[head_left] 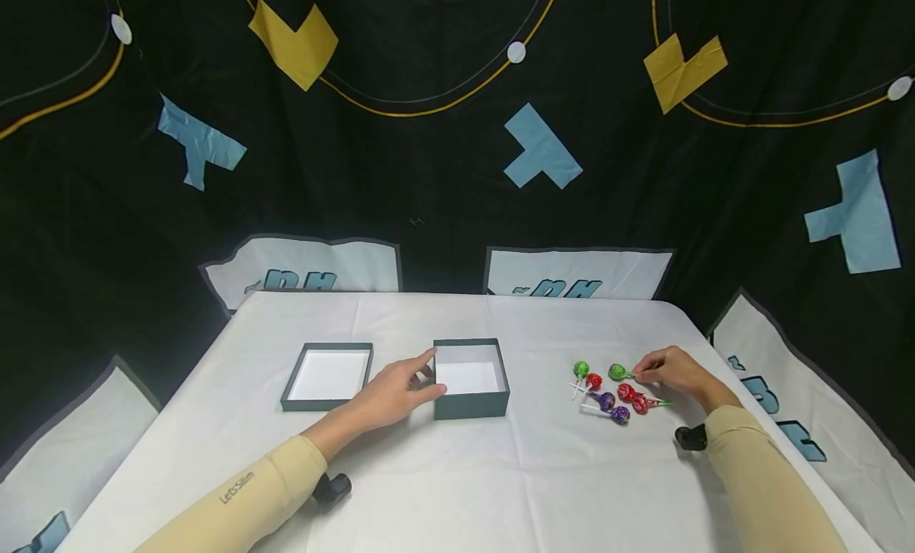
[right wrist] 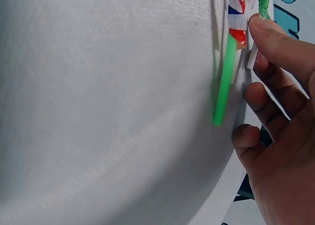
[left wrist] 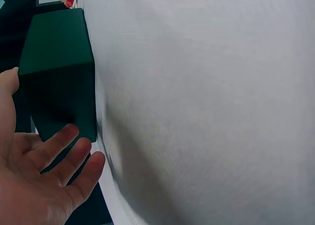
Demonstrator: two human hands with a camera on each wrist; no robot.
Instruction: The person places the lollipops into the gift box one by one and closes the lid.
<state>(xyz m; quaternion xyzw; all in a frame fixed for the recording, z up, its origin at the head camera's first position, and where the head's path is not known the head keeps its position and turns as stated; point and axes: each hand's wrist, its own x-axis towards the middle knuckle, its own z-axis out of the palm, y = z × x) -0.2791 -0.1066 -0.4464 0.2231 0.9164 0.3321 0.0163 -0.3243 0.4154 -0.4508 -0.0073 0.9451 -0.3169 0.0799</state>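
Observation:
An open dark green box [head_left: 472, 406] with a white inside stands mid-table. My left hand [head_left: 389, 390] is at its left side, thumb and forefinger spread along the wall; in the left wrist view the other fingers [left wrist: 88, 171] extend loosely beside it. On the right, my right hand [head_left: 675, 372] pinches a green lollipop [head_left: 618, 372] by its stick end, between thumb and forefinger. Close by lie another green lollipop [head_left: 581, 369], red lollipops [head_left: 626, 392] and purple lollipops [head_left: 619, 415]. A bright green stick [right wrist: 225, 82] shows below the right hand's fingers.
The shallow box lid [head_left: 314, 405], white inside, lies left of the box, beside my left forearm. A white cloth [head_left: 557, 489] covers the table. Black curtain [head_left: 429, 187] with taped paper shapes hangs behind.

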